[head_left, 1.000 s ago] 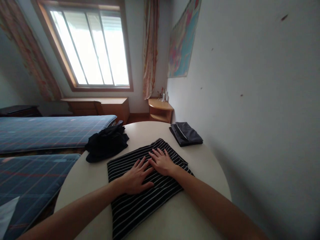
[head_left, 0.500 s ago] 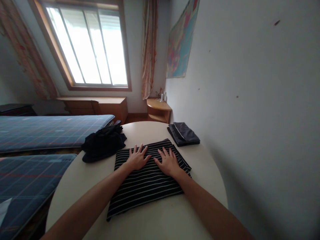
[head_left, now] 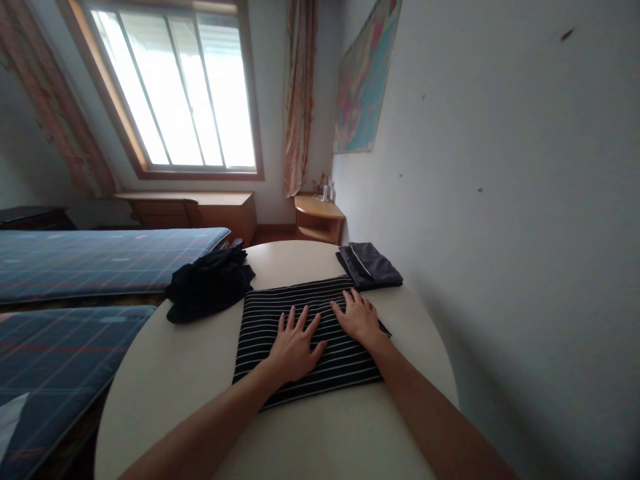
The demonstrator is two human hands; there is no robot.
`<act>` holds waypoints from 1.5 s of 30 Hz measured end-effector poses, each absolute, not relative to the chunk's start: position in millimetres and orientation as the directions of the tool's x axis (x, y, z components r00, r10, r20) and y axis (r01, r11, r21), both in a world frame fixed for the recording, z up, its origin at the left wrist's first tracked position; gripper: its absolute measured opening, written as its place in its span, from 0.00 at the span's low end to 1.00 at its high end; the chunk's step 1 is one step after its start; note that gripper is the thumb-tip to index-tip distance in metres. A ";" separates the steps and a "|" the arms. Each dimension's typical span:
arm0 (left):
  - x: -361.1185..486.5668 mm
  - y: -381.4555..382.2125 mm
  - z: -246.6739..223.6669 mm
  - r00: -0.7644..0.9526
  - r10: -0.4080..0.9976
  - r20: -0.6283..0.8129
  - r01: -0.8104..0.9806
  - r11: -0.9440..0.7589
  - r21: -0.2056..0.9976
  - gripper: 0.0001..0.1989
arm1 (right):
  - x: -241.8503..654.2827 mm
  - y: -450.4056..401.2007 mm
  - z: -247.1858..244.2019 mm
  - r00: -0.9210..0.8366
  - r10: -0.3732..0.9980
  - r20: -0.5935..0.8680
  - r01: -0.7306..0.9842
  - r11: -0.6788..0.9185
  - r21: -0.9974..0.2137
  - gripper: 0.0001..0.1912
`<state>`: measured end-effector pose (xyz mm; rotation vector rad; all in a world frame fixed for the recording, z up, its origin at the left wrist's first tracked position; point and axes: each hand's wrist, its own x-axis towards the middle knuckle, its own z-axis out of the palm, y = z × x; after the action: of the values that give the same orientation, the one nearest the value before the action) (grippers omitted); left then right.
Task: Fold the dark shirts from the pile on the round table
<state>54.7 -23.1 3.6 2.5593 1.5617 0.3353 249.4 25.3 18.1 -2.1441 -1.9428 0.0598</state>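
A black cloth garment with thin white stripes (head_left: 300,297) lies folded into a flat rectangle on the round pale table (head_left: 165,400). My left hand (head_left: 296,347) rests on its middle, fingers spread. Near its upper right part, my right hand (head_left: 357,317) lies on the fabric with fingers apart, bent a little. Neither hand grips anything. Part of the garment's right edge is hidden under my right hand and forearm.
A rumpled black garment pile (head_left: 207,283) sits at the table's left edge. Folded dark grey clothes (head_left: 370,263) lie at the back right, near the white wall (head_left: 500,267). Plaid mattresses (head_left: 100,263) stand on the left; a wooden corner shelf (head_left: 320,208) is beyond the table.
My left hand has slid nearer and to the right across the striped cloth. My right hand has shifted right. The cloth has moved slightly right, its lower left corner drawn in.
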 end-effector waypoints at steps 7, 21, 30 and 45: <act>49.5 -25.0 10.3 0.532 0.837 0.124 0.799 -0.545 0.253 0.33 | 288.8 19.3 34.7 0.316 0.941 0.119 0.947 -0.305 -0.100 0.34; 49.1 -25.3 10.6 0.562 0.822 0.095 0.778 -0.565 0.274 0.38 | 287.6 21.0 38.5 0.287 0.957 0.031 0.941 -0.276 -0.198 0.21; 48.8 -31.3 19.3 0.584 0.811 -0.028 0.776 -0.548 0.312 0.41 | 286.7 17.0 42.5 0.284 0.958 -0.046 0.953 -0.287 -0.094 0.24; 44.9 46.1 20.4 0.427 0.904 0.020 0.884 -0.422 0.199 0.36 | 283.4 15.0 41.8 0.267 0.964 -0.011 0.959 -0.267 -0.095 0.18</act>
<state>44.9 46.1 20.4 2.5164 1.5903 0.1853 283.4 15.0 41.8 -2.4446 -1.8582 0.1015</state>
